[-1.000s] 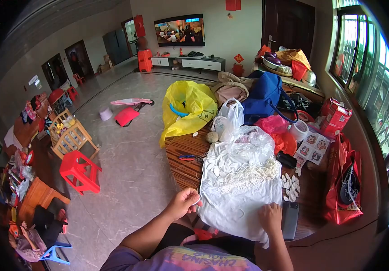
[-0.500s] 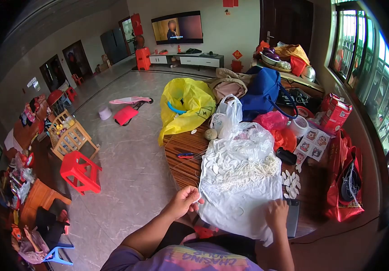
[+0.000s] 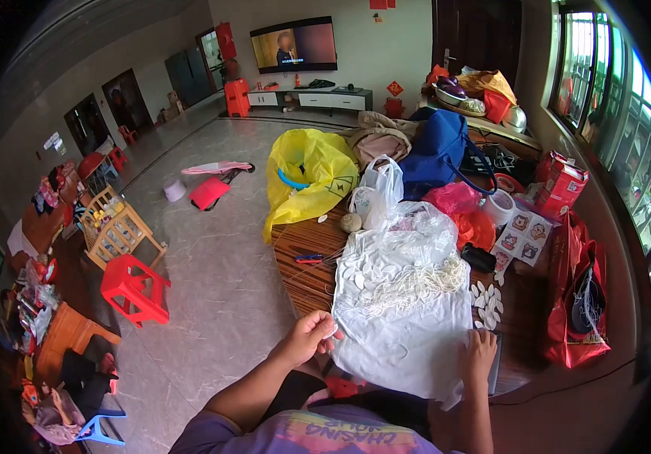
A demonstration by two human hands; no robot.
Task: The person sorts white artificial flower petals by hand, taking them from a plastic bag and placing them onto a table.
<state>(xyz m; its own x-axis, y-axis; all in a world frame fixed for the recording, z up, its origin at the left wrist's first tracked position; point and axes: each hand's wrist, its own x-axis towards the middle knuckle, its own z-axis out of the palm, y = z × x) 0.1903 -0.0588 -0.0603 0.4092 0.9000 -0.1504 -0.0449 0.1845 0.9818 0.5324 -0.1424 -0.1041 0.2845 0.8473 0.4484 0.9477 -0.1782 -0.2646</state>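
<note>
My left hand (image 3: 312, 340) is closed at the left edge of the white cloth (image 3: 424, 371), pinching a small flat white piece (image 3: 331, 331) between thumb and fingers. At the cloth's right edge is my right hand (image 3: 480, 354), its fingers drawn together and bent down; whatever they grip is hidden. Partly behind that hand lies a dark flat device (image 3: 496, 372). A tangle of white string (image 3: 420, 290) covers the upper cloth, with loose white oval pieces (image 3: 359, 274) to its left. More white ovals (image 3: 486, 304) lie on the wooden table just above my right hand.
Behind the string are clear plastic bags (image 3: 416, 234), a round stone-like object (image 3: 350, 222), a yellow bag (image 3: 306, 178) and a blue bag (image 3: 439, 147). Red-and-blue cutters (image 3: 310, 259) lie on the left. A red bag (image 3: 576, 303) stands right. A red stool (image 3: 135, 287) is on the floor.
My right hand has moved slightly up and to the right, now covering more of the dark device. The left hand keeps its pinch on the white piece. The view has shifted slightly.
</note>
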